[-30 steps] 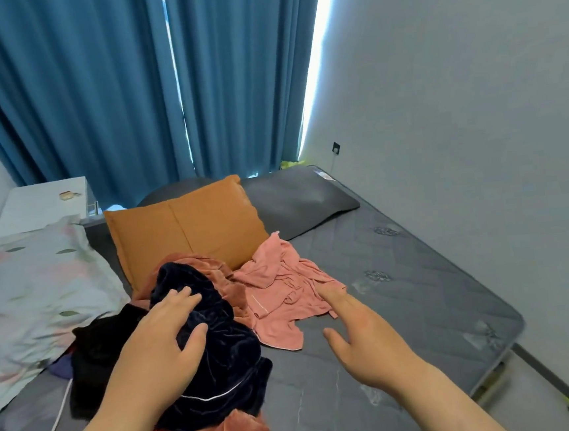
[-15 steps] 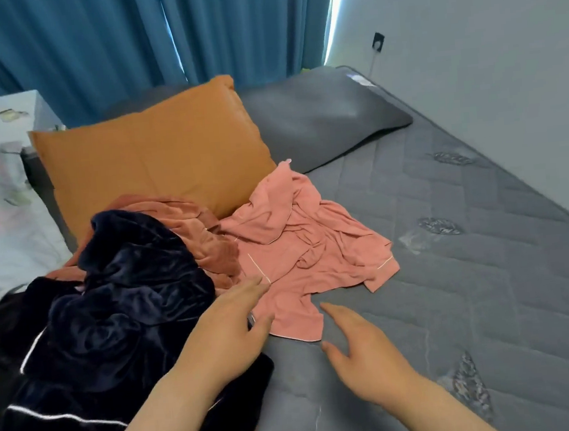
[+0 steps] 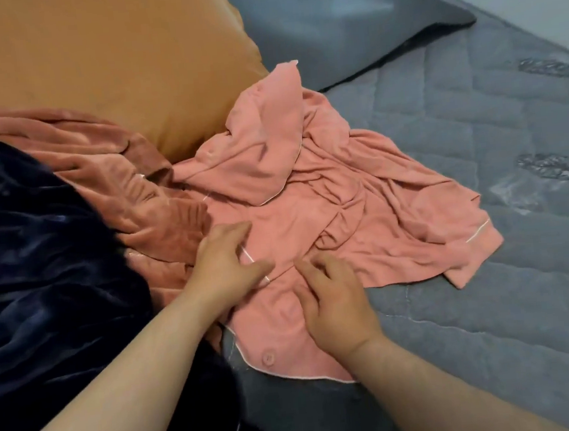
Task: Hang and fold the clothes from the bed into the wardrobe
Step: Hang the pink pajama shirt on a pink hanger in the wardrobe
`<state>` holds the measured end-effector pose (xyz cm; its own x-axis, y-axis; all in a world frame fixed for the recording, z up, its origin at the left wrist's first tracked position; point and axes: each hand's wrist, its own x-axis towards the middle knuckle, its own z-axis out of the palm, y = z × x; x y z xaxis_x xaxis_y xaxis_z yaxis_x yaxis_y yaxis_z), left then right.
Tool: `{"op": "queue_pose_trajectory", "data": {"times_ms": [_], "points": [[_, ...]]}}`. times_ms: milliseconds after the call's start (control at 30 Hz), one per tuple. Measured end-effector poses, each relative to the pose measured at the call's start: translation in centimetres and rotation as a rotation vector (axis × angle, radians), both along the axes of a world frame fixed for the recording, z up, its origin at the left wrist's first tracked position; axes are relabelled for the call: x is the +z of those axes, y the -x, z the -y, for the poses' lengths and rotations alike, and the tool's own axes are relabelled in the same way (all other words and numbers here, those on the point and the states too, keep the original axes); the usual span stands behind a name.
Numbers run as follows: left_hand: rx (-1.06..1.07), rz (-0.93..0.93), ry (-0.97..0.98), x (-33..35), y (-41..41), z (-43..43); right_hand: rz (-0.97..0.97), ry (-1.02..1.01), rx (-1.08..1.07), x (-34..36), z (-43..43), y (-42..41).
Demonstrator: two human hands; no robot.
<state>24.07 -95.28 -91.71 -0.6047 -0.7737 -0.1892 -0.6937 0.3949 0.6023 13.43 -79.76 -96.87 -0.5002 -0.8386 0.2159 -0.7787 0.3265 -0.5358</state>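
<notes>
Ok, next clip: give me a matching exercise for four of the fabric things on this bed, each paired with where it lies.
Things:
1. orange pillow
2. grey pillow
3. pink top
4. navy garment

Places:
A. under the left hand and the right hand
B. at the far end, on the right
C. near left, lying partly over the rust garment
D. far left, behind the rust garment

Pairs: 1-D, 2-B, 3-A, 4-C.

Pink shirt [image 3: 344, 210]; navy garment [image 3: 38, 254]; orange pillow [image 3: 107, 59]
</notes>
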Motion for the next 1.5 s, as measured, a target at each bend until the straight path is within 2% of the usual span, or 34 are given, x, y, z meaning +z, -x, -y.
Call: {"op": "queue_pose_trajectory", "data": {"times_ms": [167, 233, 300, 367, 433, 533, 633, 733, 833, 867, 900, 933, 967, 1033, 1133, 1200, 1233, 1267, 1300, 1400, 1433, 1500], "points": [[0.393, -0.173, -0.004, 0.4, 1.4, -1.3, -0.029, 0.060, -0.039, 0.1, 0.2, 0.7], [0.498, -0.178, -0.118, 1.3, 1.6, -1.3, -0.014, -0.010, -0.051, 1.1, 0.5, 0.8], [0.517, -0.154, -0.258, 2.7, 1.2, -2.1, 0.059, -0.156, -0.084, 2.4, 0.0, 0.4], [0.483, -0.221, -0.353, 4.3, 0.2, -3.6, 0.258, -0.233, -0.125, 3.7, -1.6, -0.6], [0.459, -0.373, -0.487, 6.7, -1.7, -6.8, 0.548, -0.203, -0.161, 5.8, -4.4, -2.3], [0.492, -0.550, -0.693, 10.2, -5.0, -11.4, 0.805, -0.170, -0.199, 9.6, -9.3, -5.0], [0.589, -0.759, -0.812, 15.3, -8.2, -15.4, 0.879, -0.136, -0.174, 15.5, -12.6, -6.7], [0.652, -0.920, -0.920, 21.7, -11.2, -17.7, 0.970, -0.032, -0.187, 24.5, -14.3, -7.2], [0.525, -0.872, -1.033, 27.7, -12.9, -19.8, 1.021, -0.027, -0.035, 34.5, -16.2, -8.0], [0.565, -0.847, -1.087, 29.2, -13.6, -20.8, 1.058, -0.057, 0.048, 37.8, -17.1, -8.8], [0.630, -0.856, -1.192, 30.1, -14.5, -21.8, 1.082, -0.103, 0.118, 40.5, -18.1, -9.8], [0.665, -0.974, -1.351, 31.6, -15.6, -23.8, 1.113, -0.150, 0.176, 42.9, -19.4, -10.8], [0.667, -0.883, -1.466, 32.0, -15.0, -25.3, 1.157, -0.189, 0.211, 45.0, -20.9, -11.9], [0.651, -0.781, -1.349, 34.0, -14.8, -27.8, 1.225, -0.244, 0.275, 48.1, -23.9, -13.6], [0.658, -0.996, -1.455, 37.3, -14.8, -30.1, 1.317, -0.264, 0.312, 51.9, -28.0, -14.8], [0.570, -0.871, -1.437, 42.1, -16.4, -30.6, 1.313, -0.316, 0.276, 54.2, -30.0, -14.8], [0.521, -0.805, -1.377, 44.1, -17.2, -30.5, 1.314, -0.295, 0.211, 55.1, -30.7, -14.6], [0.420, -0.863, -1.315, 46.4, -18.4, -30.9, 1.322, -0.251, 0.111, 55.9, -30.9, -14.2], [0.412, -0.865, -1.246, 47.9, -18.1, -30.3, 1.305, -0.197, -0.015, 56.6, -31.0, -14.0], [0.087, -0.835, -0.984, 54.7, -19.5, -30.8, 1.319, -0.039, -0.266, 58.5, -28.5, -14.2], [0.037, -0.787, -0.897, 56.8, -20.1, -31.4, 1.389, -0.022, -0.250, 59.2, -27.1, -14.7], [-0.111, -0.683, -0.778, 59.5, -21.3, -32.4, 1.692, -0.022, -0.190, 60.9, -24.4, -16.0]]}}
